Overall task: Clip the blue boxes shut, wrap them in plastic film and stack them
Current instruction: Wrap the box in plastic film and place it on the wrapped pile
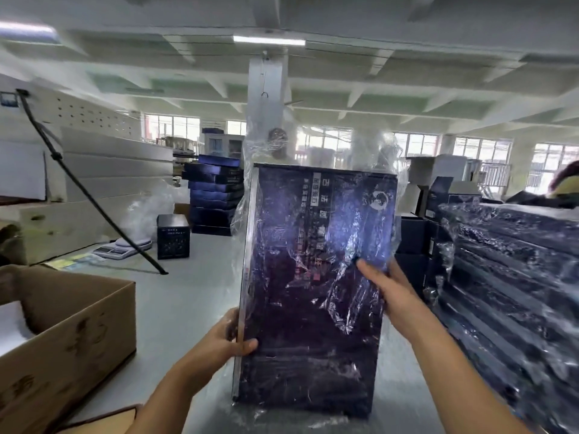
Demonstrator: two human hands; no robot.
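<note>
Blue box [316, 277] stands upright on end at centre of grey table [194, 296], loose plastic film [351, 292] crinkled over its face. Left hand [225, 336] grips lower left edge, thumb on front. Right hand [385, 283] clasps right edge, fingers pressing film. Wrapped stack [507, 277] just to right; cardboard carton [72, 333] left.
</note>
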